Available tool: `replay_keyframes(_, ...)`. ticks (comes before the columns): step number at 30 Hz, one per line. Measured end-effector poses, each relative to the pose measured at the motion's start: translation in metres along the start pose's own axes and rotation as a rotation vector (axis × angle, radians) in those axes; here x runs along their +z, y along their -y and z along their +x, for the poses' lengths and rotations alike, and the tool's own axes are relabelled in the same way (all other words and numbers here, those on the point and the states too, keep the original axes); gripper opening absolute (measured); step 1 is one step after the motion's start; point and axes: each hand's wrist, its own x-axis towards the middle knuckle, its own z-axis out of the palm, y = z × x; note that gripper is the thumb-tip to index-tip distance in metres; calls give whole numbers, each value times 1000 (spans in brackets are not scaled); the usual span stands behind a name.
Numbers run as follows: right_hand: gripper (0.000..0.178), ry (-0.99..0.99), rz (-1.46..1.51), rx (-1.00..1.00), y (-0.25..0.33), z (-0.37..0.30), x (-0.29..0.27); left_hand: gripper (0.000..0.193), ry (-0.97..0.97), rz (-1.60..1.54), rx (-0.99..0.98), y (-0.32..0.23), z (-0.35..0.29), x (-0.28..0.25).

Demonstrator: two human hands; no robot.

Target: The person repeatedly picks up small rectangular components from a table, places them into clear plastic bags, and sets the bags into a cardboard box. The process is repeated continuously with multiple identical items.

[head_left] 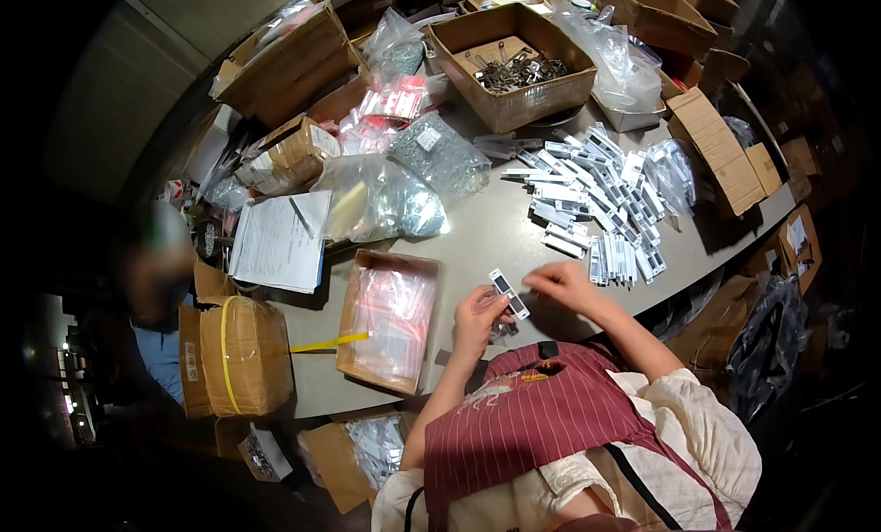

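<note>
Status, using the pile of loose strips as reference: one white strip with a dark window is in hand, left of the pile and on the person's side. Left hand has thumb and fingers clamped on it. Right hand is just beside it, between strip and pile, fingers curled; can't tell if the tips meet or pinch anything. Done: hard to call. No bag in view clearly holds a finished strip; the pile's near edge has strips lined up side by side, maybe sorted, the rest lies jumbled. Left: looks like most of it, since the pile is big. Clear bags in the shallow carton, well left of the pile, look flat and unused. Metal parts sit loose in the box behind the pile. Bagged stuff low left of the pile: contents unclear, can't count it as output.
</note>
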Motion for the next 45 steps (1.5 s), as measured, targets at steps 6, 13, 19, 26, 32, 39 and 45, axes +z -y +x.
replay_keyframes(6, 24, -392, -1004, 22, -19, 22, -54, 20, -115, 47, 8, 1, -2, 3)
replay_keyframes(13, 35, -270, -491, 126, -28, 20, -34, 21, -137, 23, -3, 13, 0, 1)
replay_keyframes(19, 33, -224, 121, 281, -49, 18, -15, 23, -148, 92, 45, 17, 3, -4)
replay_keyframes(26, 25, -262, 614, 198, -27, 2, -1, 26, -279, 931, 365, 30, 16, -24)
replay_keyframes(32, 16, -302, -137, -162, 27, -15, 16, 33, -115, 55, -110, -35, -6, 22)
replay_keyframes(39, 16, -225, -157, -278, 26, -11, 23, 24, -93, -3, 41, -17, -4, 7)
replay_keyframes(45, 31, 94, 258, 58, 44, -9, 22, 25, 22, 11, 7, -26, -28, 8)
